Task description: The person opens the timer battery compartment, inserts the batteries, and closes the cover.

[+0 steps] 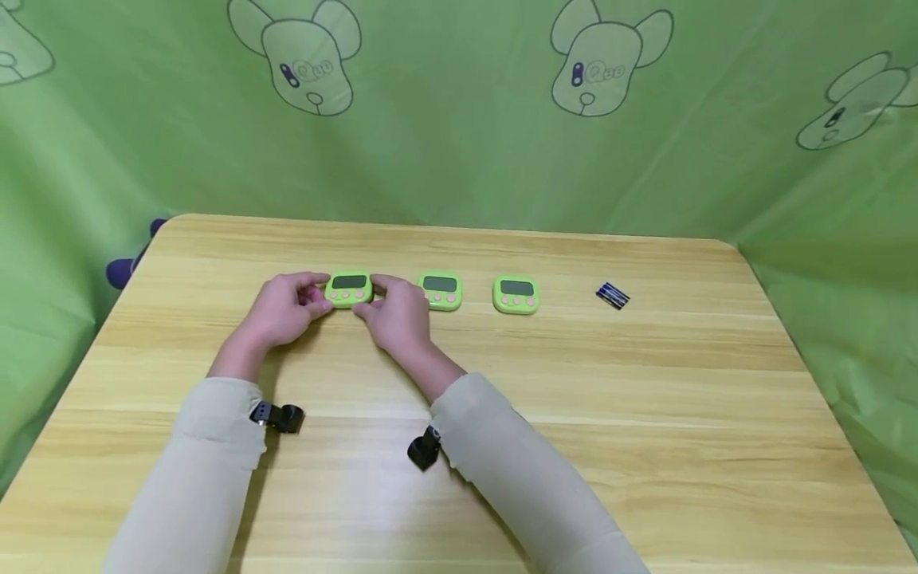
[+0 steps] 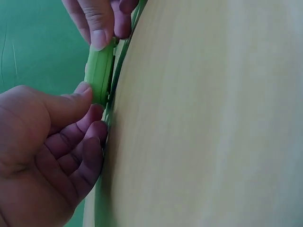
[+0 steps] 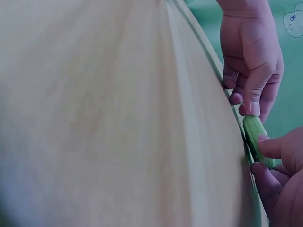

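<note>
A green digital timer [image 1: 349,291] with a dark screen and pink buttons is at the left end of a row on the wooden table. My left hand [image 1: 283,309] pinches its left side, while my right hand [image 1: 397,315] grips the right side between thumb and fingers. In the left wrist view the timer [image 2: 98,75] appears edge-on, thumbs of both hands on its near edge. The right wrist view also has the timer [image 3: 255,135] held between the two hands. A second green timer [image 1: 441,291] lies just right of my right hand, partly covered by it.
Further right lies a third green timer [image 1: 515,295]. Several dark blue batteries [image 1: 613,296] sit side by side to its right. Green curtain [image 1: 459,143] printed with cartoon heads hangs behind the table [image 1: 645,430]. Both sleeves carry small black wrist cameras.
</note>
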The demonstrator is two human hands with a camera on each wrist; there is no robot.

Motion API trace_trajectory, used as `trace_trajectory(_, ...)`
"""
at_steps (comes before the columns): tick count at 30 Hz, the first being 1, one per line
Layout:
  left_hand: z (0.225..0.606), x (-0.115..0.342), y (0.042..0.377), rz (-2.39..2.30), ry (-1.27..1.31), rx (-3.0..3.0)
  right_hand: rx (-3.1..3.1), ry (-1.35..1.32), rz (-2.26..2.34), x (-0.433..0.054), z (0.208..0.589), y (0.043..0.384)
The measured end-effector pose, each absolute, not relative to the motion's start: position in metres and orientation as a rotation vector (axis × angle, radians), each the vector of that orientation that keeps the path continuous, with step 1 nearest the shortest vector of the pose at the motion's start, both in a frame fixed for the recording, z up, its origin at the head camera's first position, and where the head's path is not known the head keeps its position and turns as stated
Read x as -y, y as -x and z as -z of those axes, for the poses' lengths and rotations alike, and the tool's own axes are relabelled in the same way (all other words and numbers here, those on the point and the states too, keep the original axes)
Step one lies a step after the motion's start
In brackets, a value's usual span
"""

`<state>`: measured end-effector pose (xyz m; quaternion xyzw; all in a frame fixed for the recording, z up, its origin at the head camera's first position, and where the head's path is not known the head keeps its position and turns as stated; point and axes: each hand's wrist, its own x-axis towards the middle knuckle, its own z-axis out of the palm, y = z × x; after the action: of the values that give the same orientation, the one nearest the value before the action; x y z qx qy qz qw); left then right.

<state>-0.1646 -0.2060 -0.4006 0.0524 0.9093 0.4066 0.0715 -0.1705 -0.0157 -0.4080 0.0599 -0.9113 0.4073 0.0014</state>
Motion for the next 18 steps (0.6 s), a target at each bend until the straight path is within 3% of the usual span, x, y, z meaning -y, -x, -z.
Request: trace_trajectory(18,0.3942,0.1998,0.1617,-1.267,0.001,-2.664,2.723,-0.188,-1.555,0.0154,0.4111,0.1651)
